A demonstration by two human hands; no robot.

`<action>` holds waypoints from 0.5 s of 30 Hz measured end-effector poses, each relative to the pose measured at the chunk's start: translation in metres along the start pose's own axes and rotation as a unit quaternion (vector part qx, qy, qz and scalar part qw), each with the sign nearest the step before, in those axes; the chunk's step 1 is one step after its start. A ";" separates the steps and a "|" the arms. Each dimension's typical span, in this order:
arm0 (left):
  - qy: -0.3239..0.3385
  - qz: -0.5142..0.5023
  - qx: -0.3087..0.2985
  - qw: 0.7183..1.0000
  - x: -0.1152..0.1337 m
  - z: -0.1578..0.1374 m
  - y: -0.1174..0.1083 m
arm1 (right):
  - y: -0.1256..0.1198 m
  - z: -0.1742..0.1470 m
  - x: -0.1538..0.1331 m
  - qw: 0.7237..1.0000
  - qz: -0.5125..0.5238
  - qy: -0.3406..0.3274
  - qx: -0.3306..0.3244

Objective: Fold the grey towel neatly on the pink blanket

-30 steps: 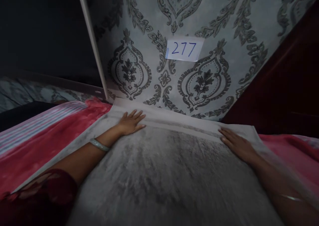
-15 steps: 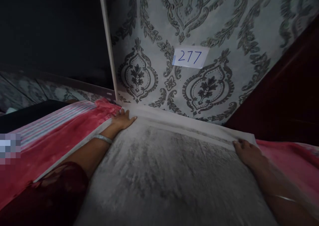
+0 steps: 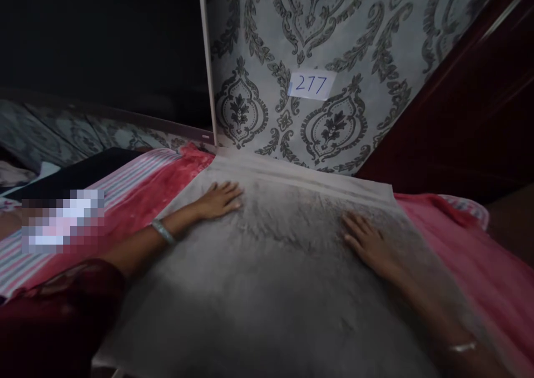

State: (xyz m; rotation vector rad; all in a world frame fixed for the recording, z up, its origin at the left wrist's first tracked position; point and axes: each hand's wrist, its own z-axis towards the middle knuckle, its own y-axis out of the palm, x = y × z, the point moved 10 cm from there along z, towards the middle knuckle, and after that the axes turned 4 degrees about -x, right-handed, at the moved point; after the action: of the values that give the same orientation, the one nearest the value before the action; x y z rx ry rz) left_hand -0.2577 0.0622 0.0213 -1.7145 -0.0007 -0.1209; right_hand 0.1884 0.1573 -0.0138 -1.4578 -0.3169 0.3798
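Note:
A grey plush cloth with a paler band along its far edge lies spread out before me. On its left part rests my left hand, palm down with the fingers apart. My right hand lies flat on the right part of the cloth, its fingers stretched forward. Neither hand grips anything. Beneath the grey cloth is a red blanket with a striped border, showing on both sides.
Behind stands a wall with patterned wallpaper and a paper label reading 277. A large dark screen fills the upper left. Dark red furniture slants at the right. A black object lies at the left beside a blurred-out patch.
Both hands have moved off the cloth's far corners, inward and onto its plush surface. The view has shifted, so more of the blanket's right end shows.

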 end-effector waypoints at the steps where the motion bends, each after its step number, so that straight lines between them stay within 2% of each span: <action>1: 0.021 0.002 0.002 1.000 0.010 -0.012 0.008 | 0.002 -0.017 -0.019 1.000 0.003 -0.023 0.001; 4: -0.006 0.009 0.023 1.000 0.016 -0.031 0.016 | 0.000 -0.045 -0.044 1.000 0.012 -0.024 0.013; 7: -0.042 0.011 0.016 0.999 0.009 -0.035 0.013 | -0.004 -0.051 -0.037 1.000 0.020 0.001 0.017; 10: -0.096 -0.008 -0.011 0.995 -0.016 -0.050 0.011 | -0.004 -0.069 0.001 0.998 0.025 0.056 0.016; 12: -0.140 -0.022 -0.011 0.990 -0.041 -0.071 0.011 | -0.004 -0.095 0.039 0.991 0.028 0.127 0.023; 15: -0.199 -0.030 0.019 0.979 -0.076 -0.103 0.011 | -0.007 -0.144 0.089 0.967 0.040 0.247 0.043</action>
State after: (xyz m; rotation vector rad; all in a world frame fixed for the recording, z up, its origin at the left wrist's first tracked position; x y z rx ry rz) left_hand -0.3402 -0.0354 0.0189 -1.6746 -0.3505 0.1783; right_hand 0.3306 0.0662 -0.0214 -1.4308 0.1594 0.0835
